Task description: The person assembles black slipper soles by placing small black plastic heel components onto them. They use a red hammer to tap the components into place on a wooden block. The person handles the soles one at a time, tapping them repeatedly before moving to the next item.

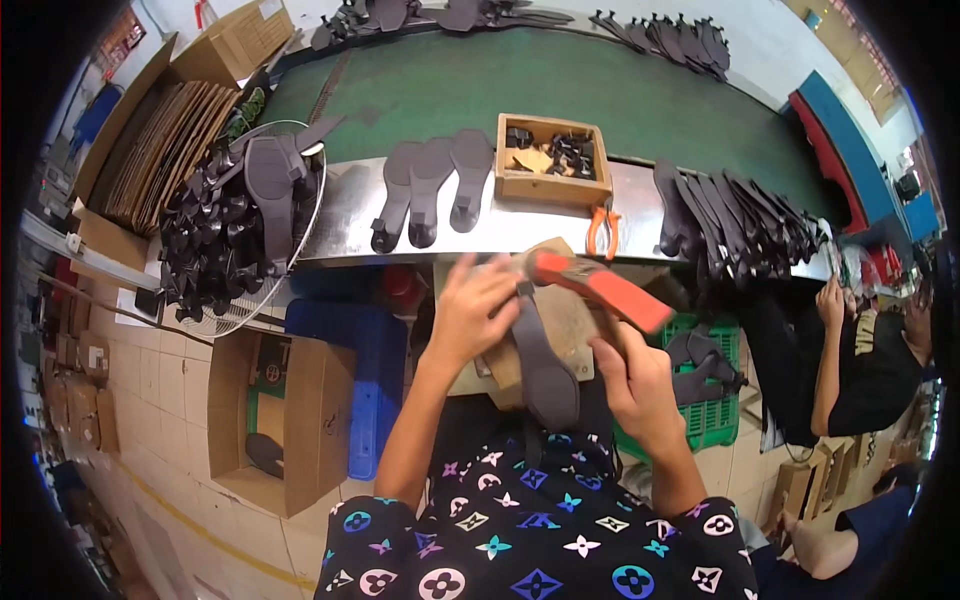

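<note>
My right hand (645, 385) is closed round the handle of a hammer with a red-orange head (610, 285). The head is raised over the narrow end of a dark grey shoe sole (547, 375). That sole lies slantwise in front of me, its broad toe end toward my body. My left hand (472, 312) grips the sole's narrow end between thumb and fingers; its fingertips are slightly blurred and partly behind the hammer head. Beneath the sole is a pale, worn work block (570, 335).
On the metal ledge (345, 215) lie three heeled soles (425, 190), a wooden box (555, 190) of small black parts, orange pliers (603, 232) and a row of soles (735, 215). A heaped basket (318, 215) stands left, a green crate (715, 405) right. A co-worker (870, 370) sits at right.
</note>
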{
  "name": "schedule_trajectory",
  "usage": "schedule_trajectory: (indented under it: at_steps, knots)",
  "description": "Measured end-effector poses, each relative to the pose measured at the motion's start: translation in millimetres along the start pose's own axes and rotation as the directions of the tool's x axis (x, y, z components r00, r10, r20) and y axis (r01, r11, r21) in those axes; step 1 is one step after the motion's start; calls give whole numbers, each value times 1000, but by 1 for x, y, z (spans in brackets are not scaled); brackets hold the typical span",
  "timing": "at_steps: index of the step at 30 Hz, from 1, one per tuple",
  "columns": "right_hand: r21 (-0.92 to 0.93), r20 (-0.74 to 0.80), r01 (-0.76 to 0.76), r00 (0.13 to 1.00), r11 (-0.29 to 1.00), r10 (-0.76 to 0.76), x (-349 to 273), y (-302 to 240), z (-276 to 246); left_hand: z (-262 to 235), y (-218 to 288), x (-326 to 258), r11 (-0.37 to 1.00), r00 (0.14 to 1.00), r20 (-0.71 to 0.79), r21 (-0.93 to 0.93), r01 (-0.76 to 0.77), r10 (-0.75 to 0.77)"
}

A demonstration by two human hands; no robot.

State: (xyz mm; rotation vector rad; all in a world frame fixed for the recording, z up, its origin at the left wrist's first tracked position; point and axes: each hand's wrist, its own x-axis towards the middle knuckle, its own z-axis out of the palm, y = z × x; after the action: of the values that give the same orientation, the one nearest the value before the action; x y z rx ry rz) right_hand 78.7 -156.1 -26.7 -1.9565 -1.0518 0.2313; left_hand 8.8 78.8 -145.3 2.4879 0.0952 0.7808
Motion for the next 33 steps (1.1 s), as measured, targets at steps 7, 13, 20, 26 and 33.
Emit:
schedule_trajectory:
  at_steps: [7, 13, 20, 26, 33]
  knots:
    - [-389, 132, 139, 987, 911, -94, 14, 55, 17, -75, 98, -17, 617, 933, 325, -706, 347, -152]
    - [-232, 382, 354, 890, 906, -250, 30, 39, 0, -93, 128, -17, 156, 802, 589, -787, 597, -99]
    - [583, 452, 334, 625, 741, -637, 45, 4, -41, -86, 132, -4, 38, 726, 642, -755, 655, 245]
    - [642, 500, 342, 491, 686, -713, 51, -13, -56, -71, 131, 6, 70, 689, 537, -810, 582, 487]
    - [636, 480, 406, 456, 656, -749, 55, -6, -58, -94, 131, 17, 316, 671, 610, -792, 522, 421]
